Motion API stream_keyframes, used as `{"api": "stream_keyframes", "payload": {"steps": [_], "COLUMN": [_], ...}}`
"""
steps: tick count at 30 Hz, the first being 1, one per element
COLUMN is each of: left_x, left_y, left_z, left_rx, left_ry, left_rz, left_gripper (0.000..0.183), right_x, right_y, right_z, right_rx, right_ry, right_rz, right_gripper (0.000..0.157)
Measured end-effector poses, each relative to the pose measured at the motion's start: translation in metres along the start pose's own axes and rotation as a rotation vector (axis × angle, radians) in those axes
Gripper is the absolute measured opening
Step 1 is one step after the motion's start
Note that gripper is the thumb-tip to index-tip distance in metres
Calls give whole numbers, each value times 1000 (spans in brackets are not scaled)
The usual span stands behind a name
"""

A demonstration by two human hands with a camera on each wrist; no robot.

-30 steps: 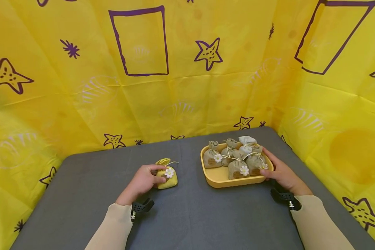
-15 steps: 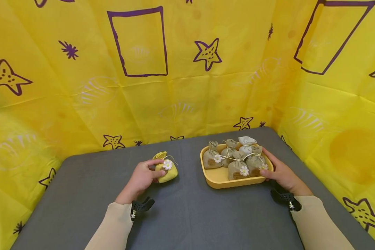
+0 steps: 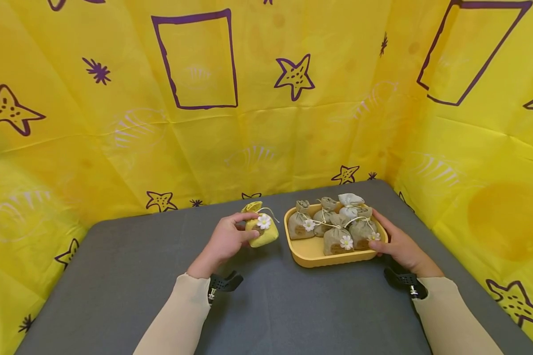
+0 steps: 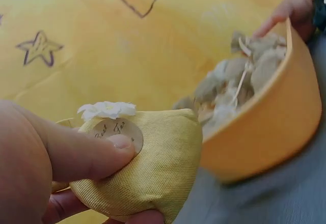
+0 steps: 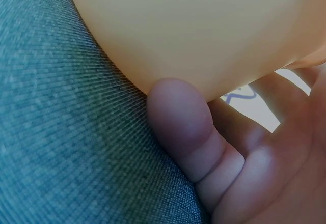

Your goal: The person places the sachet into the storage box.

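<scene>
My left hand pinches a small yellow drawstring sachet with a white flower on it, held above the table just left of the tray. In the left wrist view the thumb presses the round printed label on the yellow sachet, and fingers curl beneath. A yellow-orange tray sits on the table. Inside it several grey-brown sachets and one whitish sachet stand, some with white flowers. My right hand grips the tray's right end, thumb at the rim. The right wrist view shows a finger against the tray's outer wall.
A dark grey cloth covers the table. Yellow fabric walls with purple starfish drawings rise along its back and sides. The tray's front left floor is bare.
My left hand has lifted the yellow sachet off the table and carried it right and away from me, close to the tray. The right hand and tray have stayed in place.
</scene>
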State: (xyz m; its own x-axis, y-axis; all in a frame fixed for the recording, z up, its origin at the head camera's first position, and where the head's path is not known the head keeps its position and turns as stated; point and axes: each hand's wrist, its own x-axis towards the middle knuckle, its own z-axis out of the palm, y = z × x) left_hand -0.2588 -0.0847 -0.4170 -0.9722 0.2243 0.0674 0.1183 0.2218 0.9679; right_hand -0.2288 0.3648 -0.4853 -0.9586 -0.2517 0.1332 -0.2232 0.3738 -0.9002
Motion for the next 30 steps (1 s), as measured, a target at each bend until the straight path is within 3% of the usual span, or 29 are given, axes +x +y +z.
{"api": "stream_keyframes", "payload": {"steps": [5,13,22,30], "left_x": [6,13,18,20], "left_y": [12,29,24,14], "left_z": [23,59,91,103], "left_rx": [20,58,238,289], "left_ry": [-11,-93,-89,-61], "left_rz": [57,140,167,179], "left_gripper": [36,34,31,28], "right_x": [0,1,2,1], "right_y": [3,4,6,7], "right_z": [0,-1,-3,-4], "right_rx": [-2,-13,-20,-12], "right_ry": [1,-1,0,1], "right_rz": [-1,0,12,2], "right_gripper": [88,87,86,87]}}
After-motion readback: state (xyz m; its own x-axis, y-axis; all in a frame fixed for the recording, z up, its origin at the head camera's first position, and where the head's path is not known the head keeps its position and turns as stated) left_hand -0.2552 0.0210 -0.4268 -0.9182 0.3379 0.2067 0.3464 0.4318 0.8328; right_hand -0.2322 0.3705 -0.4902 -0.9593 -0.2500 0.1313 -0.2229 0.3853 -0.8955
